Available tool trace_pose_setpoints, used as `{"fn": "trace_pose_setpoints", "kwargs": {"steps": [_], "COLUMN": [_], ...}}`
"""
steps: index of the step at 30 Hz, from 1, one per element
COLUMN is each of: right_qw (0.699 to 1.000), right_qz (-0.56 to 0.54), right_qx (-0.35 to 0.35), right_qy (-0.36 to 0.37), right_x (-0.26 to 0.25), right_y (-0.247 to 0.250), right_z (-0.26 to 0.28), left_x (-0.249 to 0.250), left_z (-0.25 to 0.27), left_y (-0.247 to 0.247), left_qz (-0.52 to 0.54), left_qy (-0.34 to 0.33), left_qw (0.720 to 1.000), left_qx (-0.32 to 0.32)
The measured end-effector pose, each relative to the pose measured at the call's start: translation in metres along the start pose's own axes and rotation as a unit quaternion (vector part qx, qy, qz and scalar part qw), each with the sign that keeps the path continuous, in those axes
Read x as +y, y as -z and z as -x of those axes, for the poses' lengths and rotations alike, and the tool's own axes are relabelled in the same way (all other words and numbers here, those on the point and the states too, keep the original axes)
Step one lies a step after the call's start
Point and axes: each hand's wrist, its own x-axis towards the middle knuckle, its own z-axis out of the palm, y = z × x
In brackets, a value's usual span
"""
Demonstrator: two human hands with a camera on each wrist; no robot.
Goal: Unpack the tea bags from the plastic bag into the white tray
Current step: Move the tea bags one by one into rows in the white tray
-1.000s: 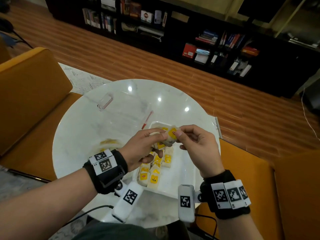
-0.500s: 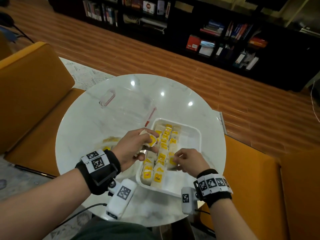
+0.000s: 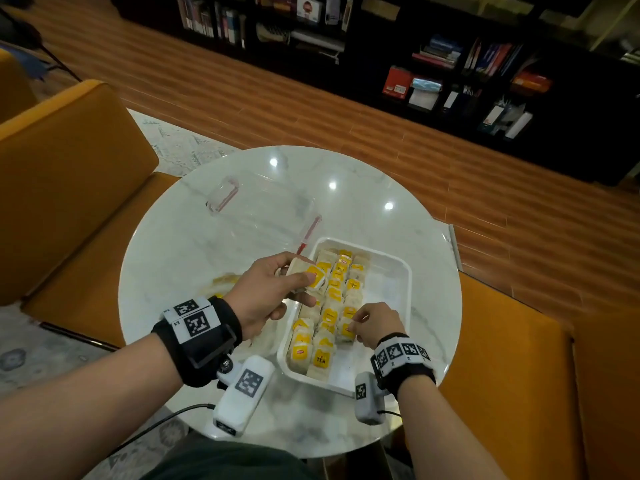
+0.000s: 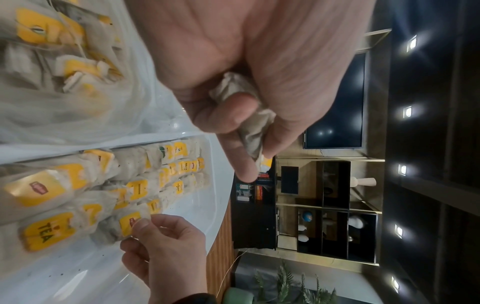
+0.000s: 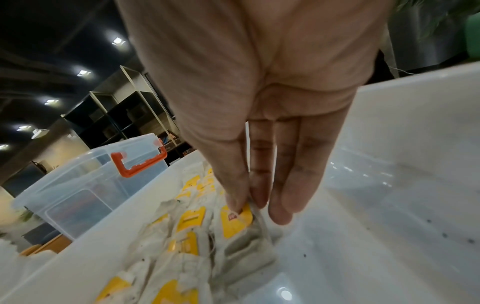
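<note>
down on the round white marble table (image 3: 194,258) sits the white tray (image 3: 403,299), its left half filled with rows of tea bags (image 3: 334,299) carrying yellow tags, while the right part of its floor lies bare. the left hand (image 3: 273,289) hovers over the tray's near-left rim with its thumb and fingers curled round a small bunch of tea bags (image 3: 310,275), one yellow tag facing up; the left wrist view shows crumpled bag paper squeezed between the thumb and fingers (image 4: 249,115). the right hand (image 3: 375,323) is lowered into the tray near its front, and its thumb and forefinger pinch the yellow tag of a single tea bag (image 5: 237,221) at the right edge of the rows; the other fingers (image 5: 293,185) hang straight beside it. the plastic bag (image 4: 67,86) lies on the table just left of the tray, partly hidden by the left hand in the head view, with more yellow-tagged tea bags visible through its film in the left wrist view. a clear plastic storage box (image 3: 263,216) with red latches stands on the table beyond the tray's far-left corner. orange upholstered seats (image 3: 69,188) ring the table, and a dark bookshelf (image 3: 450,71) runs along the far side of the wooden floor.
</note>
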Motion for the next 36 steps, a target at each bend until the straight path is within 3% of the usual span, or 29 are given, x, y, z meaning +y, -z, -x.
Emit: {"fn": "trace_pose_setpoints", "kwargs": {"steps": [10,14,16,20,24,29,36], "right_qw": [0.999,0.997,0.981,0.911,0.888,0.879,0.871], "right_qz": [0.037,-0.028,-0.124,-0.333,-0.366,-0.391,-0.42], "right_qx": [0.02,0.047,0.06,-0.012,-0.02,0.013,0.082], "right_qy": [0.004,0.06,0.135,0.241,0.278,0.273,0.241], "right_x": [-0.003,-0.01,-0.019,-0.041,-0.048,-0.051,-0.05], "right_y": [0.009,0.031,0.043,0.061,0.072,0.074,0.076], "right_z": [0.009,0.036,0.06,0.11,0.13,0.137,0.139], "left_x": [-0.004,-0.001,0.0,0.004,0.01,0.016,0.022], "left_z": [0.007,0.01,0.012,0.015,0.017,0.018,0.021], "left_y": [0.001,-0.003,-0.007,-0.017,-0.026,-0.031,-0.028], "left_qz": [-0.015,-0.005,0.001,0.006,0.002,-0.007,0.017], "left_qy": [-0.01,-0.017,-0.026,-0.056,-0.084,-0.103,-0.068], "left_qw": [1.0,0.999,0.999,0.997,0.994,0.992,0.992], "left_qx": [-0.017,-0.027,-0.035,-0.062,-0.07,-0.075,-0.106]}}
